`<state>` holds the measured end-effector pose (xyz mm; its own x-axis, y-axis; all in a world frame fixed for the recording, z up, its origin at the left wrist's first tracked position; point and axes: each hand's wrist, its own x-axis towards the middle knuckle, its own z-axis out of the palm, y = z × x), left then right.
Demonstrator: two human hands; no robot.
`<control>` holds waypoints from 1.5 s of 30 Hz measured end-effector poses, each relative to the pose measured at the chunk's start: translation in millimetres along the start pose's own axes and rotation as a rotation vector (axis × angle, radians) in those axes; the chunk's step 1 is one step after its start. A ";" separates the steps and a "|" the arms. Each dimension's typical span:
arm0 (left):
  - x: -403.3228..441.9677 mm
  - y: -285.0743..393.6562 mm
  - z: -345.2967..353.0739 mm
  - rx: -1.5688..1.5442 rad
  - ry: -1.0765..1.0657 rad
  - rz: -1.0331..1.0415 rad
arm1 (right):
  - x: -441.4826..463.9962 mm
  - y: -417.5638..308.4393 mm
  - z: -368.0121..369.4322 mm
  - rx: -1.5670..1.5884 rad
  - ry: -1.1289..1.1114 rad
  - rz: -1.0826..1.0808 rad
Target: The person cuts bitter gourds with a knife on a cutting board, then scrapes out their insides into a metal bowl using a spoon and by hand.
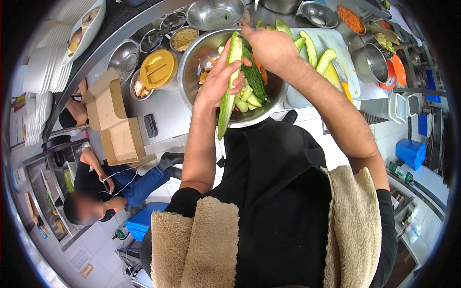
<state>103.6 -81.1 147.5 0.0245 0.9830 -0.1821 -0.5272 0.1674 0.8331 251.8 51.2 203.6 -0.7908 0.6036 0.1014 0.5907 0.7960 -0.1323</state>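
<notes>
My left hand (pixel 219 79) is wrapped round a long halved cucumber (pixel 231 91), held tilted over a large metal bowl (pixel 187 72). At the cucumber's upper end, my right hand (pixel 266 43) has its fingers curled; what they hold, if anything, is hidden. Inside the bowl lie a dark green cucumber piece (pixel 253 77), pale cut chunks (pixel 247 98) and orange shreds. To the right, several cucumber pieces (pixel 309 49) and a knife with a yellow handle (pixel 346 91) rest on a white cutting board (pixel 353 72).
Left of the bowl are a yellow lid (pixel 158 69), small metal bowls and an open cardboard box (pixel 120 139). Stacked plates (pixel 41 72) stand far left. A metal pot (pixel 370 64) is at right. Another person (pixel 103 185) is at lower left.
</notes>
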 end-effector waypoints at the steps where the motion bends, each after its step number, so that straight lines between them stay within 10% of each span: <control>1: 1.0 -1.0 -0.5 0.000 -0.012 -0.010 | -1.2 0.1 1.0 0.018 -0.024 0.009; 36: 14.0 2.7 -9.6 0.470 0.154 -0.165 | -31.8 -27.7 26.7 0.284 -0.258 -0.055; 45: 20.7 1.2 -16.2 0.157 0.113 -0.182 | -26.1 -8.2 48.5 0.285 -0.121 0.103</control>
<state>89.7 -61.8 136.2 0.0077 0.9225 -0.3860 -0.3846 0.3591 0.8504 259.9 26.7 154.3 -0.7528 0.6569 -0.0421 0.6130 0.6763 -0.4084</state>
